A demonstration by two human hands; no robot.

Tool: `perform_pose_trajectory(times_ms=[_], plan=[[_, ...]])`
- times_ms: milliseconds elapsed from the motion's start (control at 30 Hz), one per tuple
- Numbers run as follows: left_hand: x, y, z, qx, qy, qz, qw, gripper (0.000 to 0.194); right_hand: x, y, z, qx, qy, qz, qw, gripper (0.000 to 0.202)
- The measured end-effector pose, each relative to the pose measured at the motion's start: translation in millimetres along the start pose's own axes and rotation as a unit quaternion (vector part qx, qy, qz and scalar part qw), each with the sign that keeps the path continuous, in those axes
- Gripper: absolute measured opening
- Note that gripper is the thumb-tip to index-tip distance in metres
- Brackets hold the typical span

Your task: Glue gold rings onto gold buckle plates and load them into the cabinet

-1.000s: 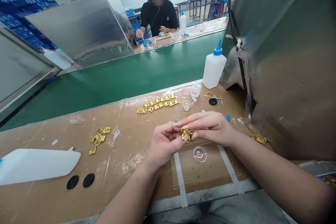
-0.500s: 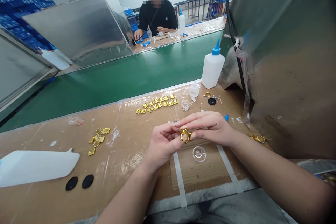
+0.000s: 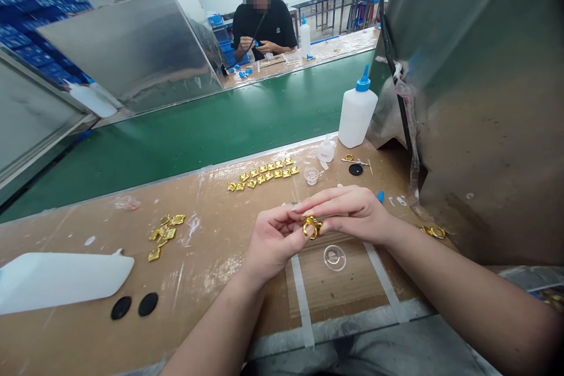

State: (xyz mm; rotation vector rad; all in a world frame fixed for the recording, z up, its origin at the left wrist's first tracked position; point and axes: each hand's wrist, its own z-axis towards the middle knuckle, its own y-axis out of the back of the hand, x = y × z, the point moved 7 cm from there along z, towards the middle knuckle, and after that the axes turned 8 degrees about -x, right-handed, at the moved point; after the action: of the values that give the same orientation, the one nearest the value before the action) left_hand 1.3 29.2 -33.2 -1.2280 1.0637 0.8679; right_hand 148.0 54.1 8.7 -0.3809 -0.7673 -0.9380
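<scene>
Over the worktop [image 3: 220, 217], the left hand [image 3: 274, 242] and the right hand [image 3: 356, 212] come close together and pinch a shiny gold ring [image 3: 311, 228] between their fingertips. Part of it is hidden by the fingers. Just below the hands, a little clear dish [image 3: 325, 259] sits on the worktop. Past them are two rows of small gold pieces [image 3: 269, 176]. To their right stand a small white bottle [image 3: 326, 151] and a big white bottle [image 3: 357, 118] with a blue tip. Far left, two black discs [image 3: 147, 304] lie side by side.
</scene>
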Motion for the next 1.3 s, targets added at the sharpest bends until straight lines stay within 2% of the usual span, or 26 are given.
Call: perform_pose_trajectory(times_ms=[400, 1300], plan=[[-1.2, 0.3, 0.1, -0.013, 0.002, 0.013, 1.0, 0.02, -0.6, 0.4, -0.8, 0.004, 0.001, 0.005, 1.0, 0.038], [2.7, 1.4, -0.1, 0.002, 0.0, 0.007, 1.0, 0.013, -1.3, -0.2, -0.8, 0.009, -0.003, 0.012, 1.0, 0.038]])
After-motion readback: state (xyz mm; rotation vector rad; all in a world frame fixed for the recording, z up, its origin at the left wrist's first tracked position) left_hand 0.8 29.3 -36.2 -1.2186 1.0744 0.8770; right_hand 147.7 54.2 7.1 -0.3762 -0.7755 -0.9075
